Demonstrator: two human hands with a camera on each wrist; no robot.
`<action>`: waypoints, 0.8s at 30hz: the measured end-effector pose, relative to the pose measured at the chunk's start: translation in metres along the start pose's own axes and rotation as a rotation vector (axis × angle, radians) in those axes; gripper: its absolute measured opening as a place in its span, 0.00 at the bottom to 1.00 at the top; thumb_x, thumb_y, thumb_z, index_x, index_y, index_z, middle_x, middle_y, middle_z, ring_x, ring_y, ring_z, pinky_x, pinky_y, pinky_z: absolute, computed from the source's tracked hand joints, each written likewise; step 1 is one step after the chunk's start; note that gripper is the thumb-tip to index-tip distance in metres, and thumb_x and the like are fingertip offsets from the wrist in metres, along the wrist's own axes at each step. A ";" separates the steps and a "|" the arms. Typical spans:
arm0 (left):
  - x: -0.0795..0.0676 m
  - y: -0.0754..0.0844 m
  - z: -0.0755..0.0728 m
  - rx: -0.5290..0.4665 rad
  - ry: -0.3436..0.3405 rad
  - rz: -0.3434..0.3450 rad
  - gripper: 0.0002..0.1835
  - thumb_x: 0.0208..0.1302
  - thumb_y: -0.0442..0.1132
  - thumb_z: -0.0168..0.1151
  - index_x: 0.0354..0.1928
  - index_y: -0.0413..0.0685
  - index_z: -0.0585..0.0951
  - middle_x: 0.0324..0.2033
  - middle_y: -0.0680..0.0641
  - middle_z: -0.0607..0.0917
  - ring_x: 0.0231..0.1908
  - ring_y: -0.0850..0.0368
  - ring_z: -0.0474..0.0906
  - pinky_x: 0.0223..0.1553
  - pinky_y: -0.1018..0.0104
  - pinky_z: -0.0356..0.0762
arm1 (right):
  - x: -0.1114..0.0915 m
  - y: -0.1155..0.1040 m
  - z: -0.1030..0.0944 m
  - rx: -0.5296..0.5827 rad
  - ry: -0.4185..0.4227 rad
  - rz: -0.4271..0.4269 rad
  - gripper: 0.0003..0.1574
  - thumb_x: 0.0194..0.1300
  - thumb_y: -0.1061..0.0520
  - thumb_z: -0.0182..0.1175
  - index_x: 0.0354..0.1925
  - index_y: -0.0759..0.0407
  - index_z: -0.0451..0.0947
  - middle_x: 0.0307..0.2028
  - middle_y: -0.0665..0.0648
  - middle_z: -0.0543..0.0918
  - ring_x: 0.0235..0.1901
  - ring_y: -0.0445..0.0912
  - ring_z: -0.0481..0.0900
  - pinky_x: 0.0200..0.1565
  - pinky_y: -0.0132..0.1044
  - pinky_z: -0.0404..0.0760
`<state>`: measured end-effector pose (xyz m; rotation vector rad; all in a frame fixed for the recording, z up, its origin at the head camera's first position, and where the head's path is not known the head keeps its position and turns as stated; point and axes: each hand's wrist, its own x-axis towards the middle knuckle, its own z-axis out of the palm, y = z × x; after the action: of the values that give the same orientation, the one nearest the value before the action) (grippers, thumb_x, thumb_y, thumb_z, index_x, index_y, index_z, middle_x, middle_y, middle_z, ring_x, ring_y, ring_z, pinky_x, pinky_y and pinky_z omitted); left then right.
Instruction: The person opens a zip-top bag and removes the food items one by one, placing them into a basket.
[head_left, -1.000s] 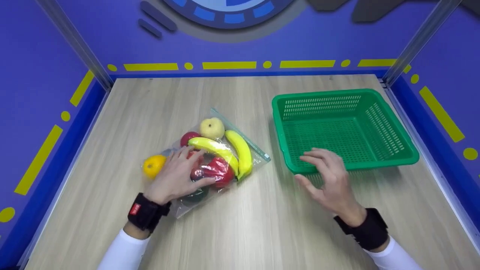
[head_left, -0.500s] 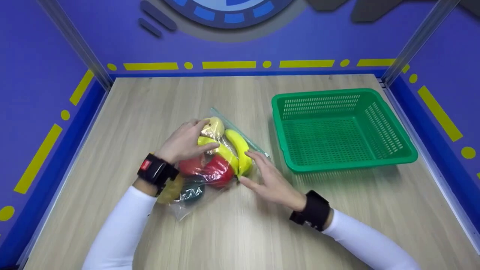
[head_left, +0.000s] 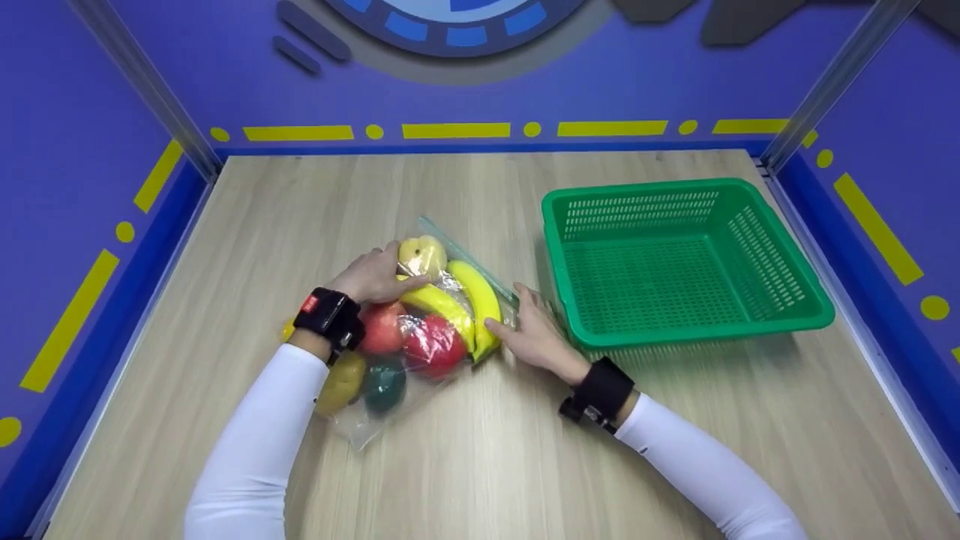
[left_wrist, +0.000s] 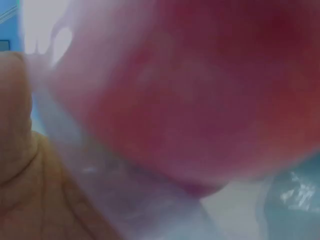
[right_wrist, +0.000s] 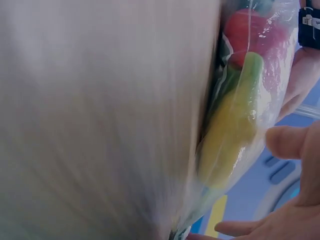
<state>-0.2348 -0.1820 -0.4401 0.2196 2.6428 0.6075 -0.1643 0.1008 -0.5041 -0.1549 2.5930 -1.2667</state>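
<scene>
A clear zip bag [head_left: 364, 429] of fruit lies on the table. Through it show two bananas [head_left: 478, 300], a pale yellow peach-like fruit [head_left: 422, 256], a shiny red fruit [head_left: 435, 346], a pinkish-red one [head_left: 382, 328], a dark green one [head_left: 385, 386] and a brownish-yellow one [head_left: 342, 382]. My left hand [head_left: 373, 276] rests on the bag's far left part, thumb across a banana; its other fingertips are mostly hidden. The right hand [head_left: 534, 330] is at the zip edge, thumb by the outer banana, fingers spread beyond the edge. A blurred red fruit [left_wrist: 200, 90] fills the left wrist view.
A green plastic basket [head_left: 694, 334] with slotted walls stands right of the bag, close to my right hand. An orange-yellow fruit [head_left: 287, 328] peeks out behind my left wrist. Blue panels [head_left: 480, 97] enclose the table [head_left: 480, 465] at the back and sides.
My left hand has moved up and right across the bag toward the peach-like fruit. My right hand has come left from the basket's front rim to the bag's zip edge.
</scene>
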 end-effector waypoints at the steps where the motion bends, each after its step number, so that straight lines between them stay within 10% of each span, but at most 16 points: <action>1: 0.000 0.000 0.001 0.009 -0.007 -0.003 0.54 0.71 0.67 0.60 0.80 0.33 0.54 0.70 0.24 0.70 0.72 0.28 0.69 0.75 0.37 0.67 | 0.001 0.000 0.000 0.000 -0.001 0.012 0.57 0.74 0.43 0.64 0.83 0.68 0.46 0.81 0.73 0.55 0.82 0.65 0.54 0.82 0.61 0.54; 10: -0.006 0.004 0.001 0.019 0.028 0.040 0.39 0.71 0.60 0.65 0.65 0.31 0.72 0.54 0.32 0.82 0.52 0.40 0.80 0.58 0.47 0.81 | 0.004 0.002 0.006 0.018 0.045 -0.004 0.44 0.75 0.49 0.63 0.75 0.75 0.61 0.70 0.77 0.72 0.73 0.67 0.69 0.76 0.59 0.67; 15: -0.014 0.008 0.000 0.018 0.072 0.044 0.24 0.77 0.51 0.61 0.54 0.34 0.78 0.49 0.35 0.85 0.44 0.45 0.81 0.49 0.54 0.81 | 0.000 0.003 0.008 -0.005 0.057 -0.090 0.25 0.80 0.57 0.56 0.63 0.77 0.72 0.51 0.73 0.80 0.52 0.63 0.80 0.58 0.54 0.80; 24: -0.031 0.011 0.003 0.101 0.197 0.168 0.09 0.77 0.39 0.60 0.41 0.38 0.79 0.34 0.38 0.84 0.38 0.42 0.80 0.43 0.48 0.79 | -0.012 0.005 0.008 -0.106 0.138 -0.264 0.03 0.79 0.66 0.53 0.47 0.67 0.73 0.36 0.63 0.78 0.38 0.52 0.75 0.42 0.44 0.75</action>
<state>-0.2049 -0.1790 -0.4261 0.4363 2.8692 0.5762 -0.1510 0.1008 -0.5108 -0.4590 2.8335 -1.2629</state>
